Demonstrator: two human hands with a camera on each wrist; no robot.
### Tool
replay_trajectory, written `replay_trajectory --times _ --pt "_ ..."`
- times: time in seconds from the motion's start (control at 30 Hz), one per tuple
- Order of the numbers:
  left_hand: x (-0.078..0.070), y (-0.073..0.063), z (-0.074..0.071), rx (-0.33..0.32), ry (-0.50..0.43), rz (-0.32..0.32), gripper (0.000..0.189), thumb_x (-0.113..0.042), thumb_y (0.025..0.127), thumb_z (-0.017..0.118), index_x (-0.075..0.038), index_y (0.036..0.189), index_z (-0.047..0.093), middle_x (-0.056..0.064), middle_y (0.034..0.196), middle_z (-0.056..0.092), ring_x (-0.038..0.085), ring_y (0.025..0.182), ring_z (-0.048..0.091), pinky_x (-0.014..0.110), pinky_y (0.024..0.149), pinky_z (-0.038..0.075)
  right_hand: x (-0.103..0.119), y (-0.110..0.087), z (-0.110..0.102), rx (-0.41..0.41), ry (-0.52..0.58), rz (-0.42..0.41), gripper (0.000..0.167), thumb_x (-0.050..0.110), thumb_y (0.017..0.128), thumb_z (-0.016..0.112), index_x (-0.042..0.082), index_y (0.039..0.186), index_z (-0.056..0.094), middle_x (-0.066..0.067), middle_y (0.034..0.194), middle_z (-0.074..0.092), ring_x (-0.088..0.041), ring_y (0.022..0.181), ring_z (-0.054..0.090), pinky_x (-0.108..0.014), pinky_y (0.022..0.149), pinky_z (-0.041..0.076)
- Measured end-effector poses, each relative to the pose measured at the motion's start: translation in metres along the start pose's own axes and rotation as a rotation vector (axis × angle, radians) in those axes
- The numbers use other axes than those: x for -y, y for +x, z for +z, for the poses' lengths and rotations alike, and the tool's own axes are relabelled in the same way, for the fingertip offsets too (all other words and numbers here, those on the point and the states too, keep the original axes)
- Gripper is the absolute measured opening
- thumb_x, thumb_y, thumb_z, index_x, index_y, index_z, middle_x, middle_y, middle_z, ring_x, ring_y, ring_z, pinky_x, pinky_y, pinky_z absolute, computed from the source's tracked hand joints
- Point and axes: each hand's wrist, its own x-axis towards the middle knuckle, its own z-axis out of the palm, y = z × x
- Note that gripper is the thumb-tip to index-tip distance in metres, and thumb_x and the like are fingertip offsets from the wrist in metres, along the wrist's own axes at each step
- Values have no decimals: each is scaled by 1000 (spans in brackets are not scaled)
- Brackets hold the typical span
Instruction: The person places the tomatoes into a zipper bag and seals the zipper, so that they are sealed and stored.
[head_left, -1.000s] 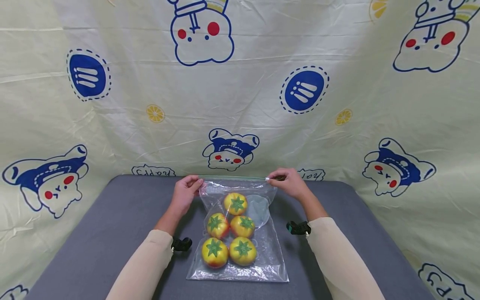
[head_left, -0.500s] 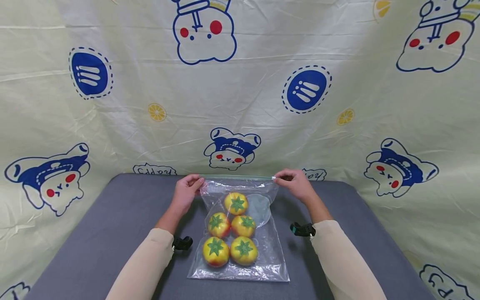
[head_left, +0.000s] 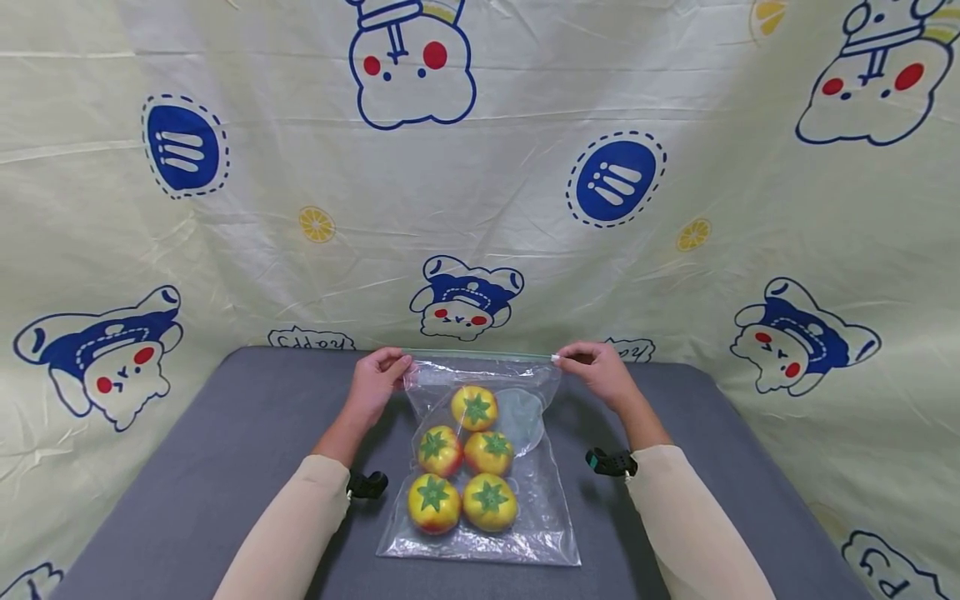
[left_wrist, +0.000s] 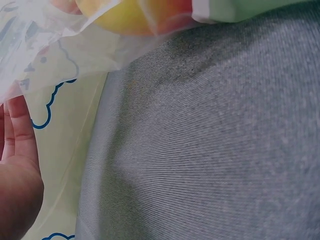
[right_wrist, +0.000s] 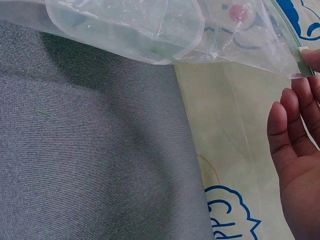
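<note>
A clear zip bag (head_left: pixel 536 508) lies on the table with a green zip strip (head_left: pixel 480 355) along its far edge. Inside are several yellow-red, tomato-like fruits (head_left: pixel 491 497) with green star-shaped tops, and a round translucent disc (head_left: pixel 520 422). My left hand (head_left: pixel 372 386) pinches the bag's far left corner between thumb and fingers. At the strip's right end, my right hand (head_left: pixel 602 372) pinches the small white slider (head_left: pixel 556 358). In the right wrist view, thumb and forefinger meet at the slider (right_wrist: pixel 304 49) while the other fingers extend. The left fingertips are partly covered by the bag in the left wrist view.
A grey cloth-covered table (head_left: pixel 225 467) carries the bag. Behind it hangs a pale curtain (head_left: pixel 480 192) printed with cartoon figures and orange slices. Black wrist cameras sit at the left sleeve (head_left: pixel 285 525) and right sleeve (head_left: pixel 693 517).
My right hand has slid the white slider rightward along the zip strip to the bag's right corner. The left hand stays at the left corner, and the fruits keep their places in the bag.
</note>
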Motion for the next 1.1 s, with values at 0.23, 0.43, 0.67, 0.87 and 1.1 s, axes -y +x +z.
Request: replay_trajectory --times 0.23,0.43,0.67,0.87,1.1 --pt "-1 0 0 10 27 -1 20 -7 100 65 8 113 65 -8 79 75 5 69 70 22 64 58 -28 8 -4 -14 5 -12 25 20 94 76 -1 107 76 -6 102 73 -16 87 66 -25 77 55" --pt "0 1 1 9 19 1 24 -6 100 64 11 116 63 -9 79 75 4 68 71 21 64 58 -30 7 -6 -15 6 2 25 21 95 75 0 108 75 -3 96 72 -20 87 66 -26 78 54" --pt "-2 2 3 -10 61 -21 25 -11 101 66 7 117 66 -7 82 76 5 70 70 22 65 58 -36 12 0 -5 182 28 26 11 97 70 -11 110 69 6 91 71 -15 82 70 -29 80 60" --pt "3 7 4 -37 74 -48 27 -11 101 65 8 120 67 -2 85 77 4 70 69 21 64 57 -42 15 6 10 290 110 37 16 99 69 -14 119 64 7 90 71 -9 81 70 -35 86 61" --pt "7 14 7 -53 101 -96 27 -12 101 65 9 117 67 3 85 75 5 68 67 21 62 58 -44 21 14 -34 283 228 38 17 99 70 -11 124 65 1 90 71 -12 82 68 -35 85 61"
